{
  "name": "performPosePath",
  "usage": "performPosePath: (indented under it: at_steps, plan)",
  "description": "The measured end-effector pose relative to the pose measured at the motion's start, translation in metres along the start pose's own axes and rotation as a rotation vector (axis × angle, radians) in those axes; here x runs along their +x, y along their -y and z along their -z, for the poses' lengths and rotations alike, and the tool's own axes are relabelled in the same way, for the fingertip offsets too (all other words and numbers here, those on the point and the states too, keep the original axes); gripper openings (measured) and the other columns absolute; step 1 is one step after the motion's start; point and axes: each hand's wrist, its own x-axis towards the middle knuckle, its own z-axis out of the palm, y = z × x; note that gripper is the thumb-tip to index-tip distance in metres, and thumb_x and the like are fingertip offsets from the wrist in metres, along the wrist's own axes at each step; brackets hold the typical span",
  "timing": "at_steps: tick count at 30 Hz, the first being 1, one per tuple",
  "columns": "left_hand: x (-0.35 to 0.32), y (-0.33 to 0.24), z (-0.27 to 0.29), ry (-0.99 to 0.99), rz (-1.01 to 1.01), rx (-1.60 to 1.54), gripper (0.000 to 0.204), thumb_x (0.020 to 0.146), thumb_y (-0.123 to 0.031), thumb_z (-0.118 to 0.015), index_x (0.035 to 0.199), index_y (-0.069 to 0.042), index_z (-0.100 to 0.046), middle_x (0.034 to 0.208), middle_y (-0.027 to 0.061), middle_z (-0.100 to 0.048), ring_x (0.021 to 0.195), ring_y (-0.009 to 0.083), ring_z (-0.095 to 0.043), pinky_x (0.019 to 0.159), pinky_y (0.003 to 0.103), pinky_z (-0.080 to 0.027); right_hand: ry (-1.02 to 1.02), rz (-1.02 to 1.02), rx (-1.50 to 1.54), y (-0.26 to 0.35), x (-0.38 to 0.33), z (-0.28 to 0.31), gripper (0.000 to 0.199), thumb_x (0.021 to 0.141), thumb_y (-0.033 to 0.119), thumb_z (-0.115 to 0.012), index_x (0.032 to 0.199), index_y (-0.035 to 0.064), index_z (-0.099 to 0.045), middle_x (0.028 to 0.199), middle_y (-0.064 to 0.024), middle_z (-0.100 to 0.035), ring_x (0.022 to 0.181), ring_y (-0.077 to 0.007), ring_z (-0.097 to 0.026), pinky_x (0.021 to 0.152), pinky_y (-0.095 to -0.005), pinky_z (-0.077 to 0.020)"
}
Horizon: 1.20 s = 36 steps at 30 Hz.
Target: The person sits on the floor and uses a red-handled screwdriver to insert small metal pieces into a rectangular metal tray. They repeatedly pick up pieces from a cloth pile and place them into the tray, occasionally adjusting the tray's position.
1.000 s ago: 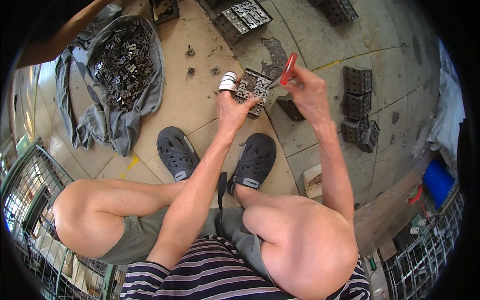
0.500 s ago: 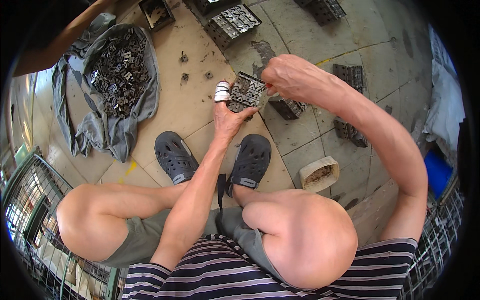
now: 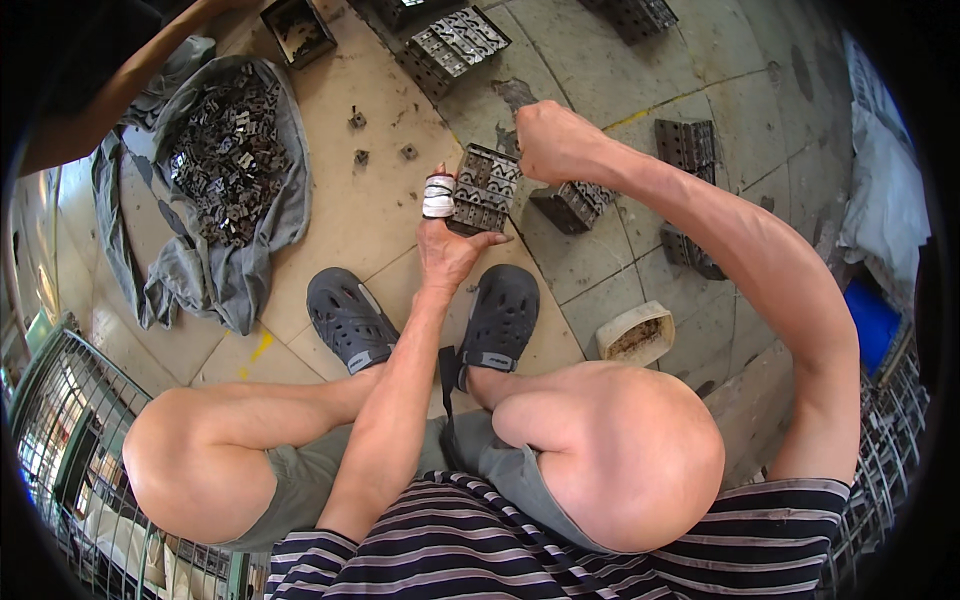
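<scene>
Two hands work over one small metal block (image 3: 485, 188), a grey piece with rows of square pockets, held up off the tiled floor (image 3: 350, 210) just above the dark clogs (image 3: 500, 318). The left hand (image 3: 447, 245) props the block from below and from its left side, thumb along the lower edge and a bandaged finger (image 3: 438, 196) upright against its near face, so its grip is a loose cradle and not a closed fist. The right hand (image 3: 553, 140) has changed most: a second ago it was off to the right, pinching a red-handled tool clear of the block; now it is a tight fist pressed down at the block's upper right corner, and the tool cannot be seen, so I cannot tell what the fist encloses. That suggests the work has gone from lining up to bearing down on the block. Similar blocks (image 3: 575, 203) lie on the floor just beside it, a heap of small metal parts (image 3: 225, 150) sits on a grey cloth (image 3: 220, 280) to the left, and a shallow white tub (image 3: 637, 332) stands to the right of the clogs.
</scene>
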Motion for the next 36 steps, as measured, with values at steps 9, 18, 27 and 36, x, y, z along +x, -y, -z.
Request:
performPosePath:
  at_steps: [9, 18, 27, 36]
  plan:
    - [0.000, 0.006, 0.003, -0.005, -0.084, 0.070, 0.123, 0.054, -0.011, -0.103, 0.159, -0.002, -0.040, 0.146, 0.0113, -0.063, 0.131, 0.0207, -0.060, 0.114, 0.037, -0.048, -0.103, -0.305, 0.045, 0.009, -0.006, -0.008, 0.019, 0.076, 0.009, -0.068, 0.085, -0.0062, -0.076, 0.089, -0.0304, -0.074, 0.090, -0.0450, -0.075, 0.078, -0.0488, -0.0591]
    - [0.000, 0.013, -0.001, 0.037, -0.014, -0.172, 0.113, 0.070, -0.007, -0.096, 0.163, -0.003, -0.032, 0.157, 0.0104, -0.050, 0.128, 0.0205, -0.061, 0.106, 0.036, -0.054, -0.436, 0.333, 0.016, 0.005, -0.024, 0.004, 0.015, 0.082, -0.002, -0.071, 0.097, -0.0043, -0.073, 0.098, -0.0169, -0.074, 0.088, -0.0381, -0.072, 0.079, -0.0435, -0.0586]
    - [0.005, 0.028, -0.007, -0.100, 0.122, -0.364, 0.063, 0.089, -0.010, -0.084, 0.144, 0.004, -0.056, 0.134, 0.0114, -0.068, 0.122, 0.0166, -0.063, 0.102, 0.033, -0.054, -0.731, 0.044, 0.408, 0.011, -0.050, -0.052, 0.024, 0.088, 0.005, -0.080, 0.110, -0.0021, -0.073, 0.089, -0.0125, -0.076, 0.078, -0.0156, -0.072, 0.073, -0.0318, -0.0570]
    - [0.002, 0.021, -0.006, -0.079, 0.089, -0.314, 0.060, 0.095, -0.009, -0.081, 0.146, 0.006, -0.053, 0.136, 0.0109, -0.065, 0.120, 0.0161, -0.063, 0.101, 0.031, -0.055, -0.740, -0.054, 0.500, 0.005, -0.038, -0.066, 0.024, 0.089, 0.005, -0.078, 0.111, -0.0022, -0.073, 0.091, -0.0163, -0.076, 0.080, -0.0198, -0.073, 0.075, -0.0325, -0.0572]
